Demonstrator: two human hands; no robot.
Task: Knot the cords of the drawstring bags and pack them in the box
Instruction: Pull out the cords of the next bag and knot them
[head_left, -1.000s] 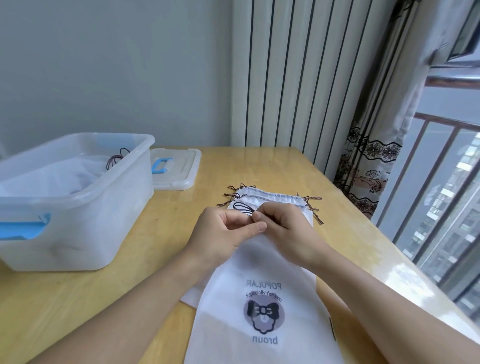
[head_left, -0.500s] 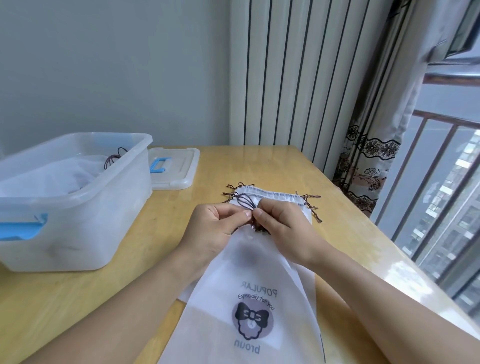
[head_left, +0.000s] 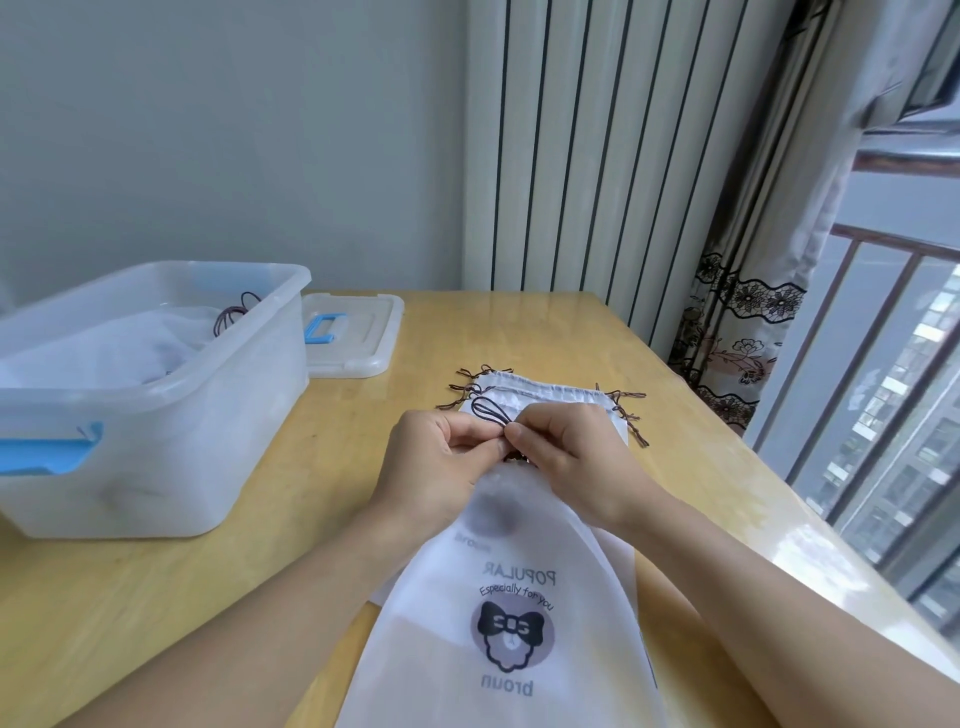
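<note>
Item: thin dark drawstring cord (head_left: 491, 410), looped, at mouth of white printed fabric bag (head_left: 514, 597), on wooden counter (head_left: 260, 571) right of clear plastic box (head_left: 156, 395).
Left hand (head_left: 441, 467), right hand (head_left: 566, 452): both pinching cord w/ fingertips, tips touching.
Risk: thin cord likely slips from pinch, loop collapses, knot fails; pulling too hard may drag bag off stacked bags (head_left: 545, 395) beyond.

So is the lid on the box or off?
Off. The lid lies flat on the table behind the open box, which holds bags.
</note>
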